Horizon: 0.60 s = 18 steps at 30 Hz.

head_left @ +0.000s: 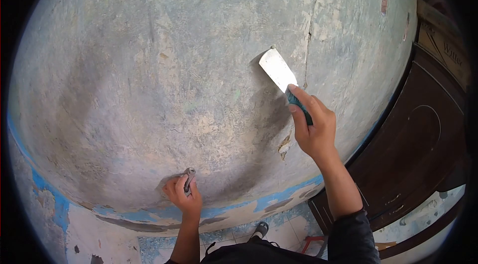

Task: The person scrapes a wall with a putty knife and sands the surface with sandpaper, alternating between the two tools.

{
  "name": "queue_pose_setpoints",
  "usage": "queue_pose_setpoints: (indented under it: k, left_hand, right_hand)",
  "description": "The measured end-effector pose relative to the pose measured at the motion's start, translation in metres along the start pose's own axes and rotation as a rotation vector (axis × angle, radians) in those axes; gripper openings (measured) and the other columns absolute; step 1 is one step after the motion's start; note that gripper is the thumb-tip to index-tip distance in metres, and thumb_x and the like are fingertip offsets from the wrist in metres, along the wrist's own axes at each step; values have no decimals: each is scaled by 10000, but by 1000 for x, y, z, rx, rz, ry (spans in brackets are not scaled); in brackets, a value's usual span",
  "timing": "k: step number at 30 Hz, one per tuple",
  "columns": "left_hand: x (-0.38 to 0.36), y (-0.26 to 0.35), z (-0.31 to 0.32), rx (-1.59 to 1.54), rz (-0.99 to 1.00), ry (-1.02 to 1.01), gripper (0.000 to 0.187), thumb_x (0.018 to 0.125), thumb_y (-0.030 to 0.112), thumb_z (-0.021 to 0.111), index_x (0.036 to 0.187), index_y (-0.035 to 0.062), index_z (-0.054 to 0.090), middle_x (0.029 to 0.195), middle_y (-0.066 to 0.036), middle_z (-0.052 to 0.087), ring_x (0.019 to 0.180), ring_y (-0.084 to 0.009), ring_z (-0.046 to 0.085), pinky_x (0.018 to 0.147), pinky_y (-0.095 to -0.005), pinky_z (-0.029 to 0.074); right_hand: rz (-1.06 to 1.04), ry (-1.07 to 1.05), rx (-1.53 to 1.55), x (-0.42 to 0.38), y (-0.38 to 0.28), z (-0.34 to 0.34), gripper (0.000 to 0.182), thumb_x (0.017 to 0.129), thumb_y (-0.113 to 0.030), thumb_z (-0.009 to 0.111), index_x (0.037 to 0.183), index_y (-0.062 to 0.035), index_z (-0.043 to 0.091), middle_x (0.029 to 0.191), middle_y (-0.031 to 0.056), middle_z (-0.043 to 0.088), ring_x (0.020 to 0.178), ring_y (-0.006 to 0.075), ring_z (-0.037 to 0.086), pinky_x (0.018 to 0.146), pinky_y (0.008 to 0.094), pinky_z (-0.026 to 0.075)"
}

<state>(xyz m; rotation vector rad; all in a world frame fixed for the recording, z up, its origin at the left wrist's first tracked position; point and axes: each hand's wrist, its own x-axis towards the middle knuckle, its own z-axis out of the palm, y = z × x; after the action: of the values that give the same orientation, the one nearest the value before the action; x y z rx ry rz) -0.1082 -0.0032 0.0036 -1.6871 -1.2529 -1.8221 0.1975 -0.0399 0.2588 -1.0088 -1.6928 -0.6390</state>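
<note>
My right hand [314,124] grips the dark green handle of a putty knife [277,70], index finger stretched toward the blade. Its broad shiny blade points up and left, its end at the grey plastered wall [214,65], just below a small dark mark. Lower and to the left, my left hand [185,199] is closed around a short grey metal tool [189,178] with a rounded end, whose exact kind I cannot tell. That hand is close against the lower wall, and its fingers hide part of the tool.
A long crack [309,30] runs down the wall, with a chipped patch [284,147] lower down. Peeling blue paint [289,192] lines the wall's bottom. To the right stand a dark wooden panel [403,139] and a cardboard box [443,47]. Floor tiles [284,231] lie below.
</note>
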Motion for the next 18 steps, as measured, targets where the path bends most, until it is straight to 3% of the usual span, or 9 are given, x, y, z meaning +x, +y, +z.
queue_pose_setpoints:
  k: [2, 5, 11, 14, 18]
  left_hand:
    - [1, -1, -1, 6, 20, -6, 295, 864, 47, 765, 1126, 90, 637, 979, -123, 632, 895, -324, 581, 825, -465, 399]
    - [0, -2, -1, 6, 18, -11, 289, 869, 46, 767, 1125, 84, 640, 984, -130, 639, 899, -334, 583, 821, -466, 415]
    - [0, 1, -2, 1, -4, -8, 286, 869, 55, 777, 1117, 87, 639, 980, -127, 640, 886, -328, 585, 831, -464, 411]
    - [1, 1, -2, 0, -3, -9, 284, 868, 59, 782, 1112, 86, 638, 980, -126, 640, 881, -327, 584, 836, -463, 409]
    - [0, 1, 0, -4, -9, 2, 286, 870, 64, 786, 1112, 86, 635, 975, -124, 640, 876, -324, 581, 843, -462, 405]
  right_hand:
    - [7, 58, 178, -2, 0, 9, 373, 969, -90, 719, 1342, -98, 696, 832, 111, 705, 587, 199, 626, 579, 304, 496]
    - [152, -27, 247, -3, -11, 2, 344, 995, -78, 688, 1338, -45, 681, 914, 141, 746, 686, 154, 670, 650, 278, 513]
    - [196, -4, 347, -6, -8, -3, 330, 998, -77, 688, 1324, -25, 685, 908, 119, 751, 716, 92, 645, 652, 270, 496]
    - [116, 86, 217, -16, 7, -2, 351, 977, -85, 713, 1327, -69, 698, 833, 99, 713, 628, 111, 620, 590, 279, 472]
    - [74, -5, -100, -15, 1, -15, 417, 932, -93, 754, 1342, -150, 707, 756, 91, 656, 545, 177, 591, 511, 323, 446]
